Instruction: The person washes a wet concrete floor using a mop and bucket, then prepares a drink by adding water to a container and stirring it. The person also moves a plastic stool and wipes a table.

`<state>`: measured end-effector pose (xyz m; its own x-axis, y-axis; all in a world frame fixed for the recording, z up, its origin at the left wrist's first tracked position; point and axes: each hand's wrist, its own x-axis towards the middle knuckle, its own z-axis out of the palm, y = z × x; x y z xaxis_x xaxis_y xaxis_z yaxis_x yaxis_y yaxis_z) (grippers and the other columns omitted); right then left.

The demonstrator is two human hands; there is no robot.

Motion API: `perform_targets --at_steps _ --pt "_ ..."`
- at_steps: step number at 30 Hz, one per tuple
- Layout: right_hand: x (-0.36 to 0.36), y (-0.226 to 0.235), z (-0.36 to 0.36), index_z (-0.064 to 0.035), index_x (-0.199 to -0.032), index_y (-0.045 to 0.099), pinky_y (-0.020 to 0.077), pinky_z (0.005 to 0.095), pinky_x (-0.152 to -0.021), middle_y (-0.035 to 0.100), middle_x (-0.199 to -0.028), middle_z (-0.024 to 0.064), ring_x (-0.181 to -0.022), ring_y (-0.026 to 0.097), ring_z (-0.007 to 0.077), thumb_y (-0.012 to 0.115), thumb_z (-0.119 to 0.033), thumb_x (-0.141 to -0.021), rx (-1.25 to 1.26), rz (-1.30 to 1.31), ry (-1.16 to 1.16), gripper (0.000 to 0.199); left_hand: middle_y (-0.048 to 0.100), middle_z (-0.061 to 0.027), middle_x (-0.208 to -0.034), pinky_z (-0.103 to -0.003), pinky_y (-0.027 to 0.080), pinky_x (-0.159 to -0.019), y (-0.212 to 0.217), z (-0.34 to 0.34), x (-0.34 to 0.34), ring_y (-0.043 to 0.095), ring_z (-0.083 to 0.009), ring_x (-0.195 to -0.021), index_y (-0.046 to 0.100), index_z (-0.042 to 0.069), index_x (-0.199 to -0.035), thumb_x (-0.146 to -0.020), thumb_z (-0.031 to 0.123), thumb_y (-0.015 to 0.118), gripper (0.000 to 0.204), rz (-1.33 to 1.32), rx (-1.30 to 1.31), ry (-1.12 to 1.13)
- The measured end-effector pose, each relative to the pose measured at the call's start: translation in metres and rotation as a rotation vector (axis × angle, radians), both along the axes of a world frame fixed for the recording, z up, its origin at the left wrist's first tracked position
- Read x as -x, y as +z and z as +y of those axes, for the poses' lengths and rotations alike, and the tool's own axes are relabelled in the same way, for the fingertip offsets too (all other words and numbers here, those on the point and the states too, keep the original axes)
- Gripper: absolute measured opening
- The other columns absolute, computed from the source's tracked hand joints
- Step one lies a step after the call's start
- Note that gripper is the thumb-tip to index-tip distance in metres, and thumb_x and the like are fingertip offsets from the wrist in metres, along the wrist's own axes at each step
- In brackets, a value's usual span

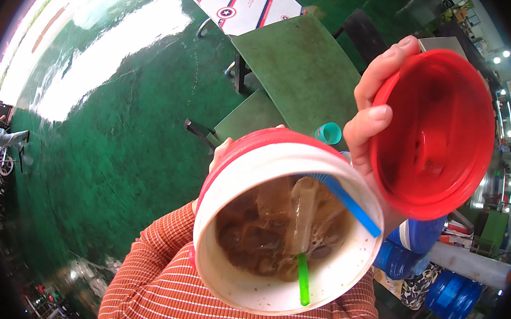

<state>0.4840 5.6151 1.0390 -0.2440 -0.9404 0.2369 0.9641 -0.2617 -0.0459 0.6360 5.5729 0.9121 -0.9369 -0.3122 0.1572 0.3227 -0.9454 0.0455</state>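
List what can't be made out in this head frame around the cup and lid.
- Left hand: only fingertips show; the red-and-white cup hides the rest.
- Right hand: palm hidden behind the red lid.
- Lower end of the green straw: sunk in murky brown drink.
- Teal cap: partly behind the cup rim.

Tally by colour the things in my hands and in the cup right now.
Red: 2, the lid in the right hand and the red-sided cup in the left hand.
Blue: 1, the blue straw.
Green: 1, the green straw.
Brown: 1, the iced drink.
Total: 5
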Motion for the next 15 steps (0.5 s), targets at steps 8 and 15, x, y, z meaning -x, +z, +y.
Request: perform_targets --at_steps 8,15 --pt "0.001 -0.002 0.01 -0.0141 -0.131 0.033 0.0308 0.0542 -0.094 0.031 -0.135 0.0013 -0.122 0.028 0.0347 0.051 -0.036 -0.085 0.164 -0.048 0.492 0.054 0.031 -0.0193 -0.134 -0.047 0.027 -0.101 0.006 0.002 0.0 0.036 -0.0317 -0.12 0.023 0.012 -0.135 -0.074 0.057 0.05 0.08 -0.042 0.006 -0.013" --pt "-0.01 0.002 0.047 -0.0121 -0.131 0.032 0.0308 0.057 -0.092 0.036 -0.131 0.0027 -0.117 0.035 0.0347 0.044 -0.038 -0.087 0.026 -0.177 0.18 0.052 0.029 -0.0203 -0.135 -0.047 0.027 -0.101 0.001 0.004 0.019 0.035 -0.0318 -0.12 0.019 0.013 -0.137 -0.072 0.059 0.05 0.085 -0.045 -0.01 -0.082"
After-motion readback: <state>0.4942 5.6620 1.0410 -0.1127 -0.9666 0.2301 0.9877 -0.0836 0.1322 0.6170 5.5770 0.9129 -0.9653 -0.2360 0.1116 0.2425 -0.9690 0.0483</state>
